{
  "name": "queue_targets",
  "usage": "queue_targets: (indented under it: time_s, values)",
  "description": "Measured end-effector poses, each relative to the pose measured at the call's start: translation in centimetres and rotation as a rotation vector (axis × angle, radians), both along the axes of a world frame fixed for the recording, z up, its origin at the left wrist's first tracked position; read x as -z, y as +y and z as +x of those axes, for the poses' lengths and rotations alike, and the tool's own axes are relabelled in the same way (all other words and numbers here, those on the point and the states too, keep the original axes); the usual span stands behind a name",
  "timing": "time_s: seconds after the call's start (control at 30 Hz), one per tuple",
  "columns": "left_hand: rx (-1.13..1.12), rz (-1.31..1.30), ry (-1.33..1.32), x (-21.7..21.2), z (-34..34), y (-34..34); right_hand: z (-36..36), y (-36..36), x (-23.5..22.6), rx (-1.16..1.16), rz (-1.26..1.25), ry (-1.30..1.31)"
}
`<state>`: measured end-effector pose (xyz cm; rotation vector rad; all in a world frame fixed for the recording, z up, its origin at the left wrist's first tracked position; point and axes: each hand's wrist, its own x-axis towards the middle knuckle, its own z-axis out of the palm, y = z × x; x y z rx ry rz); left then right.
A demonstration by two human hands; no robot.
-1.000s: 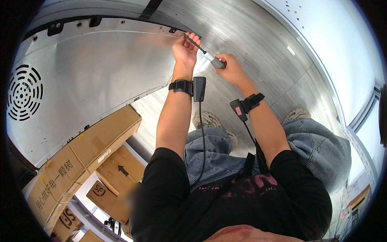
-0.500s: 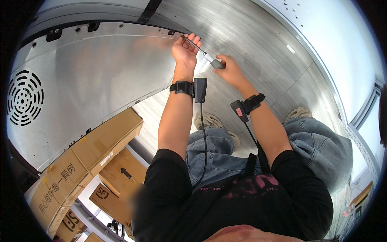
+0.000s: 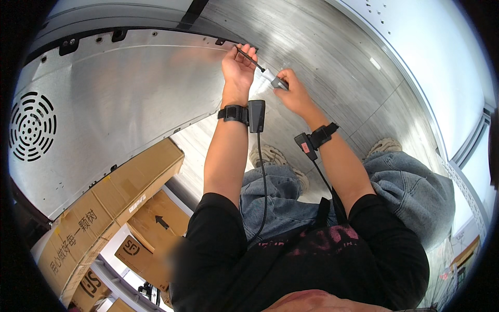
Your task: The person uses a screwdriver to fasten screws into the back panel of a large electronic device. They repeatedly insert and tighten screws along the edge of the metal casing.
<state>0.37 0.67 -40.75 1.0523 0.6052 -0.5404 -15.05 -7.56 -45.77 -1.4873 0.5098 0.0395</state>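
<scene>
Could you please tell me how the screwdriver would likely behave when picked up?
The screwdriver would probably feel stiff, since its thin shaft looks straight. It may be heavier toward the grey handle, which looks much thicker than the shaft.

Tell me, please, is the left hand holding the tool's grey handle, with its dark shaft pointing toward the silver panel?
Not quite: in the head view, the right hand holds the grey handle; the dark shaft does point toward the silver panel.

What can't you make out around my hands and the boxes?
All in the head view:
- Screwdriver tip: too small at the panel edge.
- Part of its handle: covered by right fingers.
- Arrow-marked box, lower right: behind blur and left sleeve.
</scene>
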Motion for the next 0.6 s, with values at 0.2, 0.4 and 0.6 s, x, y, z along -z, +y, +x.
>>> queue_targets:
  time_s: [0.2,0.4,0.6]
  values:
    - [-0.006,-0.014,-0.003,0.1,-0.3,-0.4,-0.1,-0.4,0.3,0.068,0.208,-0.039]
    - [0.189,0.050,-0.095,1.0,-1.3,-4.2,-2.1,-3.4,-0.2,0.184,0.444,0.044]
    - [0.591,0.015,-0.178,2.1,-2.9,-11.0,-7.2,-8.8,0.0,0.377,0.521,0.036]
